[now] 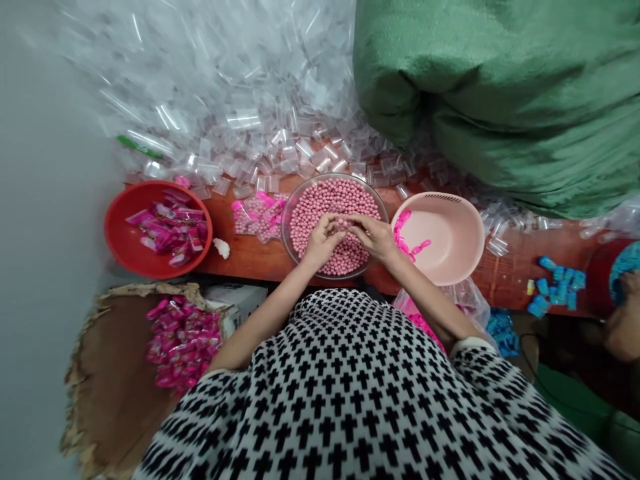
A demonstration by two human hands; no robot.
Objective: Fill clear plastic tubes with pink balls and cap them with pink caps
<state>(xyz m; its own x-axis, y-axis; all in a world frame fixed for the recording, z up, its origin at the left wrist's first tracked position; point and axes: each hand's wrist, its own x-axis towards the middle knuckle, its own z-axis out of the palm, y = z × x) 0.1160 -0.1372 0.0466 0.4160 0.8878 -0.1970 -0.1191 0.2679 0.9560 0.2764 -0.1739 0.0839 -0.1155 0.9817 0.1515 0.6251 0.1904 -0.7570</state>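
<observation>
My left hand [324, 239] and my right hand [373, 235] meet above a metal bowl [286, 233] full of small pink balls [335, 197]. Their curled fingers close together on what looks like a small clear plastic container [342, 224] with pink inside; fingers partly hide it. Left of the bowl lie several clear containers filled with pink balls [257, 217], with bright pink pieces on them. To the right stands a pale pink basin [450, 247] holding bright pink plastic pieces [403, 230].
Empty clear containers [300, 150] are heaped along the back. A green sack [500, 100] bulges over the back right. A red basin [113, 233] with pink packets stands left, above an open carton [110, 373]. Blue pieces [560, 283] and another person's hand [627, 313] are at far right.
</observation>
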